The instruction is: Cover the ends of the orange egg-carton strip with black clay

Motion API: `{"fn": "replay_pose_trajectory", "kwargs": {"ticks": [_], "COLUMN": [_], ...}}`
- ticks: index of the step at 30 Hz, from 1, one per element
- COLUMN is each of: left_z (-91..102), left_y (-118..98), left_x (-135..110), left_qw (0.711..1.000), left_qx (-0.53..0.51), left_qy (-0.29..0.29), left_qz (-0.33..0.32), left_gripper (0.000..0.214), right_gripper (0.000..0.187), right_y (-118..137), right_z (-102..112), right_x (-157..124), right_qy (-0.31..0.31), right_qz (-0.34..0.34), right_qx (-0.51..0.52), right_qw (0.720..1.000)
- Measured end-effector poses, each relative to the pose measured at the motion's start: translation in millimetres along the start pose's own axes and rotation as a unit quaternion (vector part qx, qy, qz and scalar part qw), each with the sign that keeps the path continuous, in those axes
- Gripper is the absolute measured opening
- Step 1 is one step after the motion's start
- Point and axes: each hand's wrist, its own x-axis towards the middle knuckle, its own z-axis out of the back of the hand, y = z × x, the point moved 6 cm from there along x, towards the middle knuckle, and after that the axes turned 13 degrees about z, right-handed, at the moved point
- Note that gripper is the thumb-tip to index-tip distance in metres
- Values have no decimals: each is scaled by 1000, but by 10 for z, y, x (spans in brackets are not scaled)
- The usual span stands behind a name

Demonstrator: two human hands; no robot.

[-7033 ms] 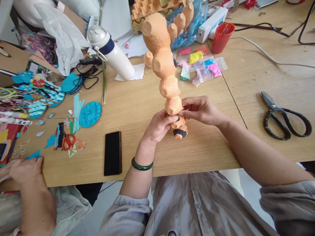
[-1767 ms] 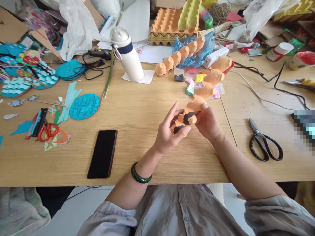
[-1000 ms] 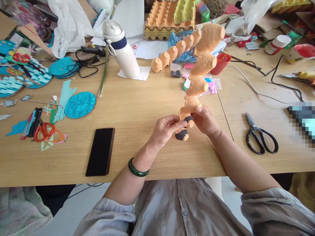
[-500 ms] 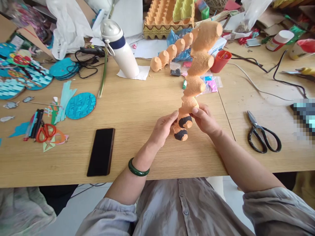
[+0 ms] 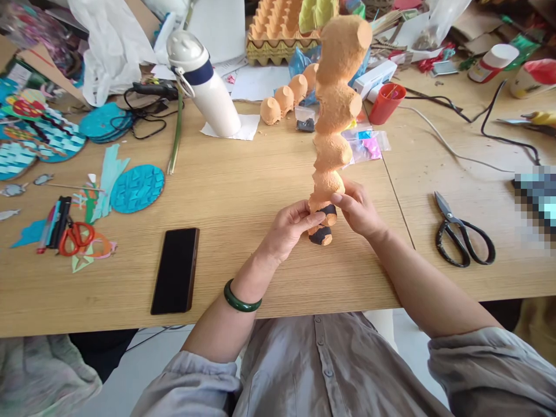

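Note:
Between my hands stands an orange egg carton strip, a row of cups held up lengthwise over the table. Black covering wraps part of the two cups at its lower end. My left hand pinches the strip from the left, its thumb lying near the upper black band. On the other side my right hand grips it, thumb in front just above that band and fingers behind, mostly hidden. Past the strip lies a second orange egg carton strip, partly covered by the held one.
A phone lies left of my arms, black scissors lie to the right. Farther back are a white bottle, a red cup, small plastic bags and stacked egg trays. Blue paper pieces and red-handled scissors sit at left.
The strip's upper end has swung left and looks more upright. My left thumb has slid right across the strip, near the upper black band. The view has shifted slightly.

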Motion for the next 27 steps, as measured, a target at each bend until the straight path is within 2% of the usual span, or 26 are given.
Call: {"fn": "replay_pose_trajectory", "kwargs": {"ticks": [6,12,19,22,27], "left_z": [18,52,18,30,12], "left_y": [-52,-63,-17,3,-31], "left_x": [-28,-34,-26,-11,-6], "left_qw": [999,996,1000,1000,1000], "left_qx": [-1,2,7,9,12], "left_qy": [-44,-86,-17,-21,-23], "left_qz": [-23,-37,19,22,-7], "left_gripper": [39,40,32,34,37], "right_gripper": [54,54,56,57,56], "right_y": [5,-14,49,85,83], "right_z": [-32,-46,-79,-127,-147], "right_x": [5,19,20,22,23], "right_qy": [11,-9,7,35,29], "right_qz": [-2,-10,-9,-10,-8], "right_qx": [-20,4,-7,-21,-24], "right_qw": [1000,1000,1000,999,999]}}
